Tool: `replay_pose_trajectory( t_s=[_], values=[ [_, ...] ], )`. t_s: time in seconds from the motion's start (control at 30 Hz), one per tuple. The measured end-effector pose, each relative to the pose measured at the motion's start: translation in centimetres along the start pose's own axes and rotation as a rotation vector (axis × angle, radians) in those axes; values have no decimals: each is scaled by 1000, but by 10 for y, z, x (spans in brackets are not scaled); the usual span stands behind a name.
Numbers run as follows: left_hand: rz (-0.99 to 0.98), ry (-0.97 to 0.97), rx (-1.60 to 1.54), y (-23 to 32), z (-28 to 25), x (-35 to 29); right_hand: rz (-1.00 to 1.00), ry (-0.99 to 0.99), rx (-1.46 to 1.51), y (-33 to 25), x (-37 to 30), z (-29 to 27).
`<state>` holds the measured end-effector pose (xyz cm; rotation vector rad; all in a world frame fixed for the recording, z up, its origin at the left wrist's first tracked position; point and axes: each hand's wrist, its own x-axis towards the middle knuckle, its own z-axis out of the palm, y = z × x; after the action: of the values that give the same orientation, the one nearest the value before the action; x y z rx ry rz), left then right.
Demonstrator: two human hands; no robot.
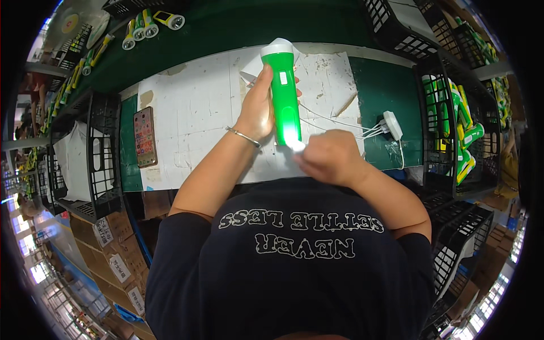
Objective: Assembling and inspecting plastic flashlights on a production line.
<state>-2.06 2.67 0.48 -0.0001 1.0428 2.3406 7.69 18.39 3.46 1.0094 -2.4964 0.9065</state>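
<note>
My left hand [256,107] is wrapped round the body of a green flashlight [281,93] with a white head, which points away from me. A white switch shows on its upper side. At the near end of the flashlight a bright white light [296,146] glares and washes out the details there. My right hand [334,156], somewhat blurred, is curled closed with its fingertips at that glare. What they pinch is hidden by the brightness. A crumpled white piece lies partly behind the flashlight's head.
A phone [145,137] lies at the left on the white board [187,107]. A white charger block [391,126] with cables lies at the right. Black crates flank the table; the right crate [447,178] holds several green and yellow flashlights. More flashlights [148,25] lie at the back left.
</note>
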Motion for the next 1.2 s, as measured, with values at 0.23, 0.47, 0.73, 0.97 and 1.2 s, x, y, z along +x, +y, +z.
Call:
replay_pose_trajectory(
  t_s=[0.23, 0.47, 0.73, 0.97, 1.2],
  values=[
    [68, -55, 234, 2, 14, -12, 696, 117, 563, 18, 16, 17],
    [-73, -47, 433, 12, 12, -25, 697, 230, 514, 55, 18, -14],
    [441, -196, 1367, 17, 20, -38, 699, -194, 497, 52, 40, -48],
    [233, -236, 1805, 69, -9, -64, 672, -43, 853, 62, 13, -50],
    [-84, -341, 1423, 63, -3, -66, 640, -169, 937, 59, 25, -30]
  ],
)
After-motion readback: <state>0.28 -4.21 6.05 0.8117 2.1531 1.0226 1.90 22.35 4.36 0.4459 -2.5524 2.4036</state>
